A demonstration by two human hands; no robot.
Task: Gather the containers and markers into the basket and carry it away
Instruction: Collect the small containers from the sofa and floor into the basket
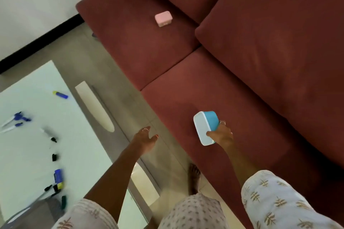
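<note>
A dark red sofa (pixel 232 83) fills the right side of our view, with a pale glass-topped table (pixel 37 135) at eight o'clock. Our right hand (pixel 221 136) grips a blue container with a white lid (pixel 204 127), tipped on its side just above the near seat cushion, thumb on the lid and fingers curled round the body. Our left hand (pixel 146 139) hangs loosely spread over the floor, holding nothing. A pink container (pixel 163 18) lies on the far cushion at eleven o'clock from the right hand, well apart. The markers (pixel 16 119) are scattered on the table at nine o'clock, nearer the left hand. We cannot make out the basket for certain.
</note>
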